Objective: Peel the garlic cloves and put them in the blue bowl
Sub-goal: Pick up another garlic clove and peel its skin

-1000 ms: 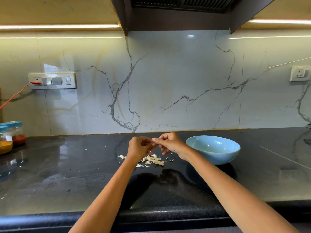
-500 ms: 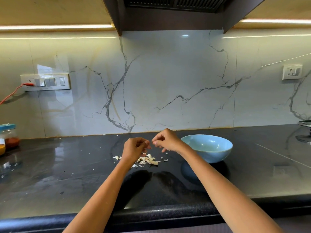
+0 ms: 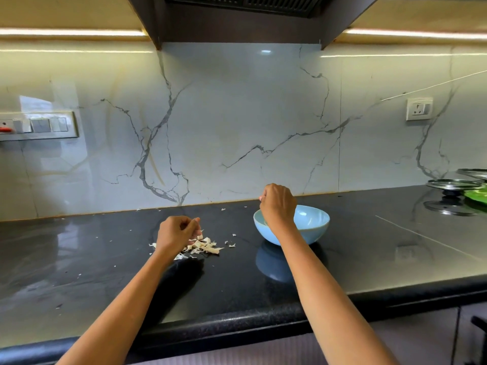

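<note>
Over the blue bowl (image 3: 313,223) near the table's (image 3: 369,259) back edge, we note right hand (image 3: 276,204) fingers curled, clove unseen, bowl directly beneath; left hand (image 3: 175,233) fingers curled above the peels (image 3: 204,246), contents unclear.

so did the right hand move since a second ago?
Yes. The right hand left the left hand above the peel pile and swung right, now over the blue bowl, which kept its spot on the counter.

Glossy black stone counter (image 3: 263,280) — papery garlic skins (image 3: 204,246), smooth blue bowl (image 3: 313,227).
</note>
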